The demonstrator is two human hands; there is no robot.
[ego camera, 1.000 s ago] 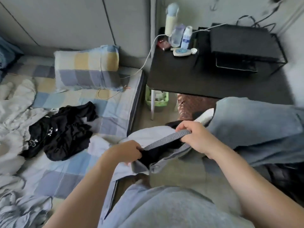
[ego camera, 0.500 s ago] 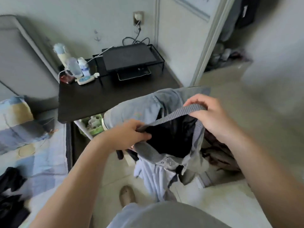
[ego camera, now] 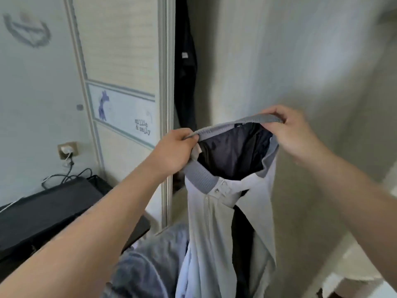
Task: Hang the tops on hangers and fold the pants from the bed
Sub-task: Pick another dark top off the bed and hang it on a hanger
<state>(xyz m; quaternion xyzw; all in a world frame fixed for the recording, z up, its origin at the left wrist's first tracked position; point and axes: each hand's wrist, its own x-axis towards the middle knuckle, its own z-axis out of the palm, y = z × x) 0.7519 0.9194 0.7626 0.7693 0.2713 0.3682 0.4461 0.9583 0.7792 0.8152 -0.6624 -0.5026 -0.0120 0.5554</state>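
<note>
Holding the jacket point(ego camera: 206, 222) up before the wardrobe point(ego camera: 120, 61) gap, left hand point(ego camera: 174, 151) and right hand point(ego camera: 287, 130) each pinch the collar point(ego camera: 202, 179) in a firm grip, body hanging free; judgement: hold collar spread and level so a hanger, none in view, slips in cleanly.

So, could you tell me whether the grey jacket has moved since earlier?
Yes. The grey jacket, gripped by the left hand and right hand, has gone up and right, from the bed past the black table to the wardrobe door.
</note>
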